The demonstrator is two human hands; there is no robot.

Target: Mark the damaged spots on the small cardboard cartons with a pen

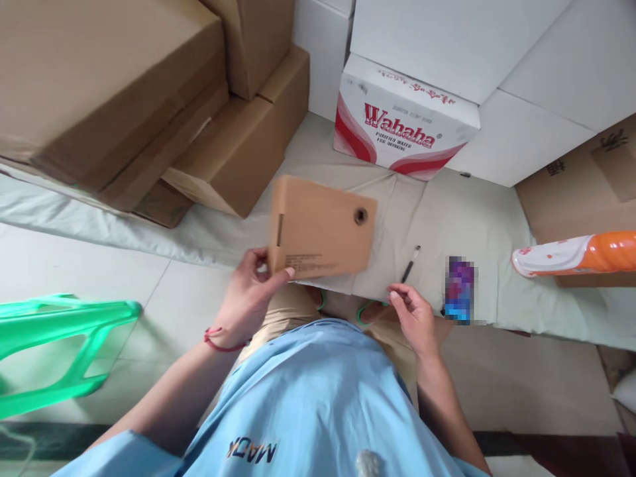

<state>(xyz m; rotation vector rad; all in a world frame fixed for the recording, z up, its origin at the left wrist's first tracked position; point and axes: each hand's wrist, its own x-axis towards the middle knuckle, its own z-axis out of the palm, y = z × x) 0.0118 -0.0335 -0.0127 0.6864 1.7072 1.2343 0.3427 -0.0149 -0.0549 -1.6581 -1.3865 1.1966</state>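
Note:
A small brown cardboard box [322, 228] with printed text and a round hole near one corner is tilted up over the cloth-covered surface. My left hand [253, 288] grips its lower left corner, with the thumb on the printed face and the fingers behind. To the right of the box, my right hand [411, 311] is empty, its fingers loosely curled and slightly apart. Just beyond those fingertips a dark pen [411, 264] with a clear end lies on the cloth. Farther right lies a pixelated purple and blue item [459, 290].
Large cardboard boxes [114, 73] are stacked at the left. A white and red water carton [402, 126] stands at the back beside white boxes [447, 40]. An orange and white cylinder [576, 254] juts in from the right. A green plastic stool [64, 351] is on the floor.

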